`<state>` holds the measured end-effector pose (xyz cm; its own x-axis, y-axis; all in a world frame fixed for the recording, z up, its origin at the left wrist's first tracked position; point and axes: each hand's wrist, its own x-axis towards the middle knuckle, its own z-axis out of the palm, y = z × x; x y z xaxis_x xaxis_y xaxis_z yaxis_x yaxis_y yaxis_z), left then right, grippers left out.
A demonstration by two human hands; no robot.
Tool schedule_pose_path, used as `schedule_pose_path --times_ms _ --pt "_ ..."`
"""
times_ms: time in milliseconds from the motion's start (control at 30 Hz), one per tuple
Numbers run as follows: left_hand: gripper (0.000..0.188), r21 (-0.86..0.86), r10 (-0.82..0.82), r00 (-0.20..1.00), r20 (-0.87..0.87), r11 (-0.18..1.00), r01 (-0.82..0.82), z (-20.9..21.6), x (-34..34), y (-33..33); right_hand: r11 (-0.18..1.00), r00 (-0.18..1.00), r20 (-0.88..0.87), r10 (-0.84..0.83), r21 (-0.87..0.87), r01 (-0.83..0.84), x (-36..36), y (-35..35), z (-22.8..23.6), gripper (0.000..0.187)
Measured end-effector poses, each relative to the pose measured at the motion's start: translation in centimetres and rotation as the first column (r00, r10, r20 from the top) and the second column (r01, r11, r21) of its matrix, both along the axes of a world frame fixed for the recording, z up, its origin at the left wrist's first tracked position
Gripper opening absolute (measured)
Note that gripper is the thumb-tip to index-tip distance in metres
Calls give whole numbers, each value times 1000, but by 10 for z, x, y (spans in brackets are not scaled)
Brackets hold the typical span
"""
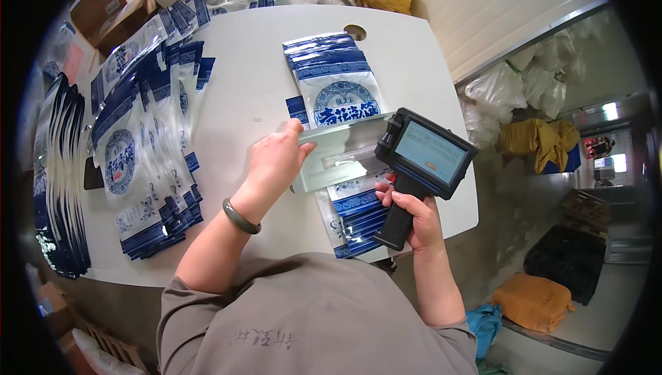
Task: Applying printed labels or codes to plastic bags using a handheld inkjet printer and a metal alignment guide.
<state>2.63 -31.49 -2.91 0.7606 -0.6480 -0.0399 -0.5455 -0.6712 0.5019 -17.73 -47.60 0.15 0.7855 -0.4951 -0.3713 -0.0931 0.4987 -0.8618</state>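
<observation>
My left hand [272,159], a bracelet on its wrist, grips the left end of a pale, see-through guide plate [318,176] with a rectangular window. The plate lies across a fanned stack of blue-and-white printed plastic bags [341,89] on the table in front of me. In my right hand [419,222] is the pistol handle of a black handheld inkjet printer [429,155] with a lit screen. Fingers wrap the handle near a red trigger. The printer's head end is over the plate's right part; whether they touch is hidden.
More fanned bag stacks [141,147] cover the left side of the white table [252,51], with another stack [61,175] at its far-left edge. Cardboard boxes [114,13] and plastic-wrapped goods stand behind. An orange sack [534,301] lies on the floor at right.
</observation>
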Motion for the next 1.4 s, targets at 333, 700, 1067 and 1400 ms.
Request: schedule_pose_path --times_ms 333,700,1067,1400 --pt "27 -12 -38 999 10 999 38 -4 2 2 920 990 -119 -69 -392 17 11 0 52 28" --pt "27 -54 -32 999 26 998 33 -4 1 4 862 851 -490 187 -333 -381 24 19 48 17" --pt "25 -52 -63 997 32 997 65 -4 1 3 698 653 -740 165 -380 -607 55 36 46 14" --pt "23 -183 -7 1000 4 983 8 -10 4 6 891 778 -628 5 -351 -289 12 -48 45 17"
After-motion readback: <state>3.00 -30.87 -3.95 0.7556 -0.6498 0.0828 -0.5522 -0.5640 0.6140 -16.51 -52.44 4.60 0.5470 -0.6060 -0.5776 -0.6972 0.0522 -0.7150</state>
